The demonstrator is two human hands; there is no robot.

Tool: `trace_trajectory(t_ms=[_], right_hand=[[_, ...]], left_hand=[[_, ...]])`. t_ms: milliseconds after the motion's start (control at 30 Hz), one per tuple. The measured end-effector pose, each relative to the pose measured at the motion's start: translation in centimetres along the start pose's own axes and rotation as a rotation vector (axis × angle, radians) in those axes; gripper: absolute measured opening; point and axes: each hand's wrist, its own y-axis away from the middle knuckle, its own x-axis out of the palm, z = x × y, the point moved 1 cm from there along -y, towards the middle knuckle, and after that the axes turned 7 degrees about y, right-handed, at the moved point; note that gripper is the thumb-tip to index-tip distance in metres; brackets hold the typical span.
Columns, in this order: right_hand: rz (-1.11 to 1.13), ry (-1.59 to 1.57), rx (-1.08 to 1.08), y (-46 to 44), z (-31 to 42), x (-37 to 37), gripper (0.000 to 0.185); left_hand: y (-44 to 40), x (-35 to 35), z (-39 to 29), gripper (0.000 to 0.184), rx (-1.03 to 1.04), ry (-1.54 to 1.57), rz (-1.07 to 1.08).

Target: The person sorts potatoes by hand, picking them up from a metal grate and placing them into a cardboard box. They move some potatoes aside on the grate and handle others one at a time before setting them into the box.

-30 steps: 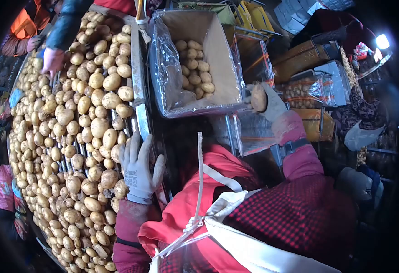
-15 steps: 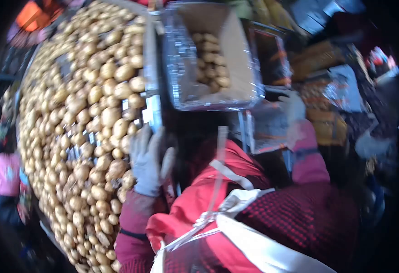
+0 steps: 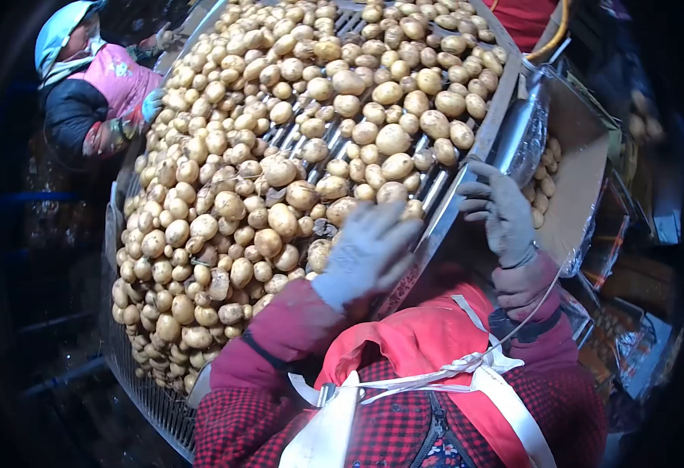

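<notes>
Many yellow-brown potatoes (image 3: 279, 221) lie over a metal-bar conveyor (image 3: 437, 191). My left hand (image 3: 367, 253), in a pale grey glove, is over the potatoes near the conveyor's right edge; motion blurs its fingers, and whether it grips anything is unclear. To its right, my right hand (image 3: 500, 210), also gloved, is raised beside the metal rim, its fingers bent but apart, with nothing seen in it. Past the right hand stands a cardboard box (image 3: 574, 178) with a clear plastic liner, holding several potatoes (image 3: 543, 181).
A co-worker (image 3: 96, 86) in a light blue head covering reaches to the conveyor's far left side. Someone's red clothing (image 3: 523, 19) shows at the top right. More potatoes and plastic-lined containers (image 3: 642, 355) are at the lower right.
The view has swung left, bringing the co-worker into sight. My right hand has come from the containers to the conveyor edge, without its earlier potato. My left hand has moved over the potatoes.
</notes>
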Motion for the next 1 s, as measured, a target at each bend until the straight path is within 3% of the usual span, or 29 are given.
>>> trace_trajectory(t_ms=[67, 100, 133, 167, 200, 367, 433, 500, 567, 633, 700, 767, 833, 1000], right_hand=[[0.086, 0.021, 0.037, -0.9, -0.9, 2.3, 0.057], [0.133, 0.032, 0.041, -1.1, -1.2, 3.2, 0.057], [0.132, 0.083, 0.039, -1.1, -1.0, 3.8, 0.056], [0.134, 0.080, 0.047, -1.1, -0.6, 4.1, 0.056], [0.130, 0.072, 0.063, -1.1, -0.2, 4.2, 0.055], [0.131, 0.060, 0.083, -1.0, -0.2, 3.9, 0.052], [0.116, 0.084, 0.082, -1.2, -0.4, 3.7, 0.052], [0.137, 0.039, 0.099, -1.4, -1.0, 3.3, 0.052], [0.133, 0.027, 0.085, -1.6, -1.2, 3.0, 0.051], [0.118, 0.033, 0.106, -1.5, -1.2, 3.0, 0.050], [0.124, 0.026, 0.132, -1.7, -1.2, 2.9, 0.050], [0.134, 0.025, 0.153, -1.8, -1.1, 3.0, 0.050], [0.137, 0.015, 0.132, -1.7, -0.9, 3.2, 0.049], [0.139, 0.106, 0.083, -1.2, -1.0, 4.1, 0.048]], left_hand=[[0.6, -4.1, 1.7, 0.049, -0.213, -0.069, -0.040], [1.5, -5.0, 3.4, 0.048, -0.228, -0.232, -0.210], [1.8, -6.6, 4.9, 0.050, -0.317, -0.339, -0.230], [1.4, -8.5, 5.5, 0.058, -0.525, -0.334, -0.111], [2.6, -8.1, 8.5, 0.061, -0.406, -0.553, -0.232], [-1.1, -7.9, 15.8, 0.043, -0.645, -0.576, -0.011], [-4.3, -9.2, 16.5, 0.042, -0.794, -0.460, 0.026], [-4.5, -9.2, 21.2, 0.053, -0.890, -0.132, -0.219], [-4.1, -9.9, 23.3, 0.062, -0.735, 0.153, -0.441], [-3.7, -11.4, 18.5, 0.054, -0.650, 0.148, -0.469], [-1.8, -12.3, 15.4, 0.051, -0.645, 0.051, 0.016], [0.3, -11.9, 12.9, 0.050, -0.420, -0.269, 0.324], [1.5, -10.2, 11.3, 0.061, -0.365, -0.374, 0.368], [-0.9, -6.2, 13.2, 0.063, -0.424, -0.672, 0.436]])
